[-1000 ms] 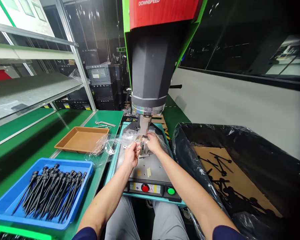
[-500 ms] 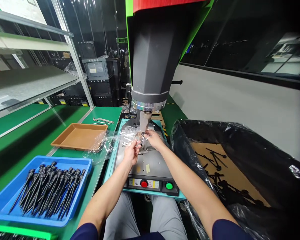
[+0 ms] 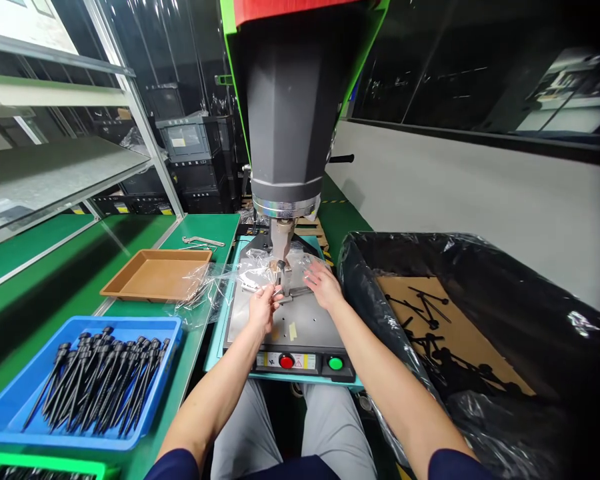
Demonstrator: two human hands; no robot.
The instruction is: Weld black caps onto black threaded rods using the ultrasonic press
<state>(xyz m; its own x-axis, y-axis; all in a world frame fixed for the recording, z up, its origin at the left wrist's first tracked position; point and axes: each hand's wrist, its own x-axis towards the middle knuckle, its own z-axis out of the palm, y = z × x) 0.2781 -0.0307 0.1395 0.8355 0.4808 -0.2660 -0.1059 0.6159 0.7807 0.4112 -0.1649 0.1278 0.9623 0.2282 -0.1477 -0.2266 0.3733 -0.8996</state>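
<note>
My left hand [image 3: 264, 307] is pinched closed beside the fixture under the press head. From its fingertips a thin black rod with a thicker head [image 3: 281, 265] stands roughly upright, much like those in the tray; its lower end is hidden. My right hand [image 3: 323, 283] is held apart on the other side, fingers spread and holding nothing. Just above the rod comes down the press's metal tool [image 3: 282, 237], below its grey housing [image 3: 286, 127]. Clear plastic film [image 3: 254, 267] lies around the fixture on the metal work plate [image 3: 305, 330].
A blue tray [image 3: 163, 373] holds several black rods with heads, and a brown tray [image 3: 107, 288] stands behind it. Wrenches [image 3: 203, 241] lie beyond. More black rods rest on cardboard in a black-lined bin [image 3: 380, 320] at right. Red [image 3: 287, 361] and green buttons [image 3: 335, 363] face me.
My right hand has let go of the black rod's head, moved to the right and opened. My left hand stays pinched at the fixture. The camera view has shifted slightly.
</note>
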